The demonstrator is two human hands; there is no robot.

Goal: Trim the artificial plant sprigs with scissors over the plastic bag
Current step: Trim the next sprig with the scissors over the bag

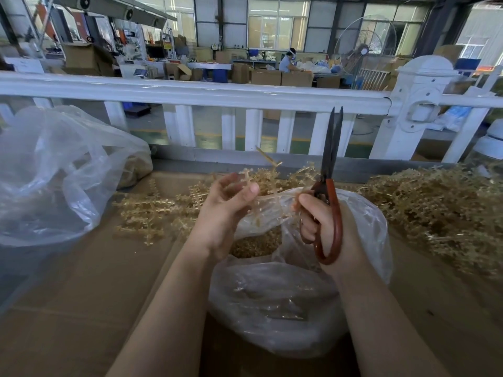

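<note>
My right hand [321, 221] grips red-handled scissors [330, 170] with the dark blades pointing straight up and closed. My left hand [228, 205] holds a thin tan sprig [253, 186] between curled fingers and thumb, just left of the scissors. Both hands hover over a clear plastic bag [285, 295] that holds tan cut bits. A big tangled heap of tan sprigs [435, 208] lies to the right. Flat trimmed sprig frames [152, 210] lie to the left of my left hand.
The work surface is brown cardboard [95, 295]. A large crumpled clear bag [54, 180] sits at the left, part filled with tan pieces. A white railing [206, 93] runs across behind the table. Beyond it are boxes, a fan and a seated person.
</note>
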